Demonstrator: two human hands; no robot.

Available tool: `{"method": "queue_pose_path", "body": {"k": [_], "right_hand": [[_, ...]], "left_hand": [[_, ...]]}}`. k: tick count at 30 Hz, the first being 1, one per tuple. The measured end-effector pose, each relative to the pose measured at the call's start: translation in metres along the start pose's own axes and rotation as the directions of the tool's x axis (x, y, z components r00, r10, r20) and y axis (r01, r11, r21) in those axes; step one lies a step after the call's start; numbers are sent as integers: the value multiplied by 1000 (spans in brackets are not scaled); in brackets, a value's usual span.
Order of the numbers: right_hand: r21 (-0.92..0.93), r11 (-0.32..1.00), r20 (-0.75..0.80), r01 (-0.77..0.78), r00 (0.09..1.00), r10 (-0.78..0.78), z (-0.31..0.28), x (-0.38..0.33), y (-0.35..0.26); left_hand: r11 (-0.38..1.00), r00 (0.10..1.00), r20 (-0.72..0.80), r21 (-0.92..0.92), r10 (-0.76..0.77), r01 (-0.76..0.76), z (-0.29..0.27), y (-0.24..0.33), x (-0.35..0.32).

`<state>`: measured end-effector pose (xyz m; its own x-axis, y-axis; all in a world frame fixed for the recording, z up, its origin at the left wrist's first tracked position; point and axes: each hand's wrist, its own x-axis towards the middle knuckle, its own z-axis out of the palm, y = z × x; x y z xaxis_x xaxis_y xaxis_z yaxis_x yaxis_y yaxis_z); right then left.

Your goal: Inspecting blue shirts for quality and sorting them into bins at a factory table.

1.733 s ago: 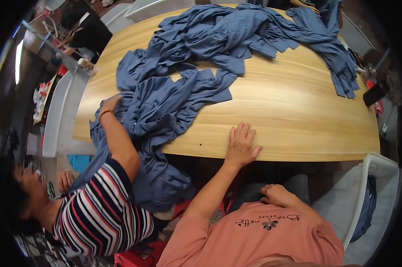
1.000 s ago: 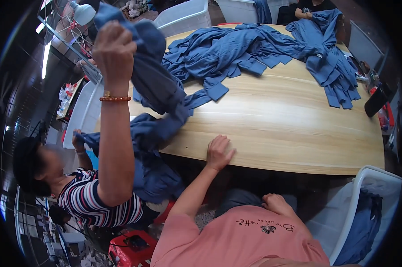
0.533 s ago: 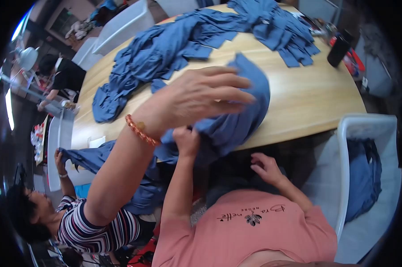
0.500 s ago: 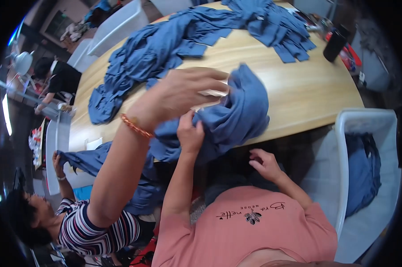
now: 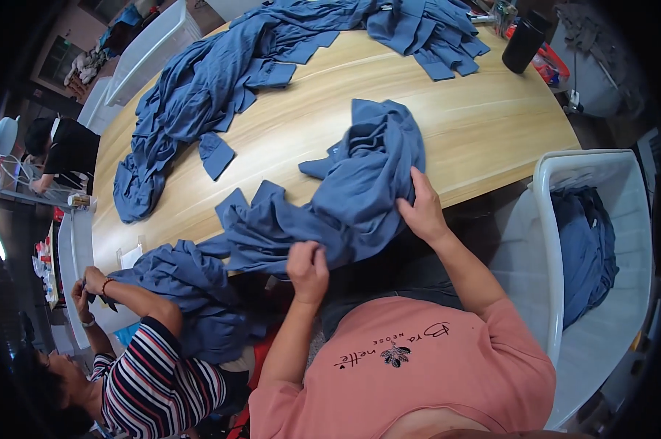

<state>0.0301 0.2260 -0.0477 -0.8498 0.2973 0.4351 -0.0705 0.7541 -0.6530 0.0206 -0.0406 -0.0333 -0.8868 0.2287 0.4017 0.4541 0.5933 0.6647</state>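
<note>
Blue garment (image 5: 360, 197): crumpled, lying at the near edge of the oval wooden table (image 5: 484, 124), partly hanging over it. Left hand (image 5: 308, 269): fingers closed in a pinch on the garment's lower hem. Right hand (image 5: 422, 208): fingers curled, gripping the garment's right side. Long heap of matching blue garments (image 5: 228, 80): far side of table, well apart. Black cylindrical cup (image 5: 524, 45): far right of table. White plastic bin (image 5: 564, 241): right of person, blue cloth inside. Person in striped shirt (image 5: 155, 380): lower left, handling another blue garment (image 5: 180, 282).
</note>
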Motion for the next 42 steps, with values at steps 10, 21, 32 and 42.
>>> {"method": "queue_pose_path", "body": {"k": [10, 21, 32, 42], "right_hand": [[749, 520, 13, -411, 794, 608, -55, -41, 48], [457, 872, -35, -176, 976, 215, -36, -65, 17], [843, -200, 537, -499, 794, 285, -80, -49, 19], [317, -85, 882, -945, 261, 393, -50, -88, -15]], "left_hand": [[929, 844, 533, -340, 64, 144, -27, 44, 4], [674, 676, 370, 158, 637, -721, 116, 73, 150], [512, 840, 272, -859, 470, -8, 54, 175, 121], [714, 721, -390, -195, 572, -672, -59, 165, 179]]}}
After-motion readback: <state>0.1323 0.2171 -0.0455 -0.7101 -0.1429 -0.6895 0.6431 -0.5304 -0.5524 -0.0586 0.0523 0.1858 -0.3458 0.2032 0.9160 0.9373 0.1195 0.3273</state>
